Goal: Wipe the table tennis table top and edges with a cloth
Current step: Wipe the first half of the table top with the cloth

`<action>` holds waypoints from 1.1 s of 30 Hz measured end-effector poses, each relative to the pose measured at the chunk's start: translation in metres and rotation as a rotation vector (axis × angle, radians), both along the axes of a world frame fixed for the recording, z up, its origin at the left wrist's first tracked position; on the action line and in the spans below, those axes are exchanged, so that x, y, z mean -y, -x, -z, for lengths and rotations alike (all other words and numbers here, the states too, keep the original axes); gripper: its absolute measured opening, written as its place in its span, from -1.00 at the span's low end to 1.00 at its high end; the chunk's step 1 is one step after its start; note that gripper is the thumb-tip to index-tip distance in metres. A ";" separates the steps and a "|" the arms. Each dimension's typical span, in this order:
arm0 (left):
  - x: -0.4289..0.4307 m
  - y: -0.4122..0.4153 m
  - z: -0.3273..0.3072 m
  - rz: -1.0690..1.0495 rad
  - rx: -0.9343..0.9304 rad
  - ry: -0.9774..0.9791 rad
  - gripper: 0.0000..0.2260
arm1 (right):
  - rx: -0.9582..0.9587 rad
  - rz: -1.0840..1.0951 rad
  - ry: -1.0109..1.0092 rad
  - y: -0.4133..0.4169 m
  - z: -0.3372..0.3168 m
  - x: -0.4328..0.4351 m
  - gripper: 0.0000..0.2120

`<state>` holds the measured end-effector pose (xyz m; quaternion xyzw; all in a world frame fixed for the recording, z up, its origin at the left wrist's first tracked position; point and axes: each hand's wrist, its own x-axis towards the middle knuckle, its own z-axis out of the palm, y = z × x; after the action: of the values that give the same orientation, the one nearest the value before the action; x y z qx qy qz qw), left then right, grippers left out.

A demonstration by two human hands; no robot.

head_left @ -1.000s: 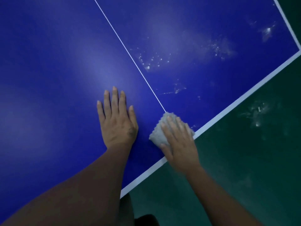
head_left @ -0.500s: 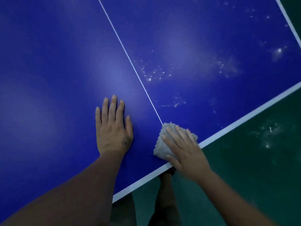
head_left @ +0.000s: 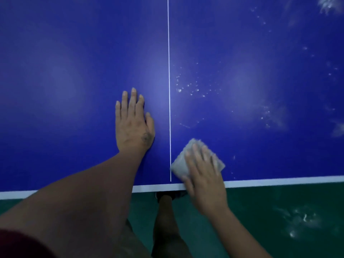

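The blue table tennis table (head_left: 65,86) fills the upper view, with a thin white centre line (head_left: 169,71) and a white band along its near edge (head_left: 279,180). A folded grey cloth (head_left: 180,162) lies just right of the centre line, close to the near edge. My right hand (head_left: 202,179) presses flat on the cloth with straight fingers spread over it. My left hand (head_left: 133,123) rests palm down on the blue surface left of the centre line, fingers straight. White dust specks (head_left: 188,88) and smears (head_left: 270,116) mark the right half.
Below the table edge is a dark green floor (head_left: 279,220) with pale scuffs (head_left: 297,220). My leg and foot (head_left: 165,211) stand under the table edge between my arms.
The view has swung so the centre line now runs straight up. My right hand has slid the cloth slightly right, off the end of the centre line. My left hand stays flat.
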<state>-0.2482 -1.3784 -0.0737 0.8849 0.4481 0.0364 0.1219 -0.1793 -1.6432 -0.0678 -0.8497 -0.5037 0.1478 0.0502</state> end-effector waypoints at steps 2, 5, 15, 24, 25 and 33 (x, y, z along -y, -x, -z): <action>0.000 0.000 0.005 -0.008 0.015 -0.020 -0.48 | -0.033 -0.168 -0.025 0.009 0.006 0.000 -0.31; 0.001 0.000 0.008 -0.016 0.060 -0.037 -0.51 | -0.039 -0.321 -0.072 -0.019 0.012 -0.030 -0.30; 0.000 -0.002 0.012 -0.025 0.089 -0.076 -0.55 | 0.019 0.191 -0.074 -0.134 0.009 -0.118 -0.36; -0.002 -0.002 0.017 -0.035 0.123 -0.086 -0.55 | -0.017 -0.362 -0.177 -0.122 0.022 -0.146 -0.36; -0.002 -0.002 0.018 -0.035 0.123 -0.082 -0.55 | 0.027 -0.292 -0.184 -0.143 0.023 -0.171 -0.37; -0.002 -0.002 0.019 -0.029 0.099 -0.053 -0.53 | 0.045 0.084 -0.124 -0.168 0.014 -0.194 -0.36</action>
<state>-0.2462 -1.3761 -0.0924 0.8783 0.4532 0.0935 0.1198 -0.0114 -1.4488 -0.0820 -0.8685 -0.4766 0.0952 0.0975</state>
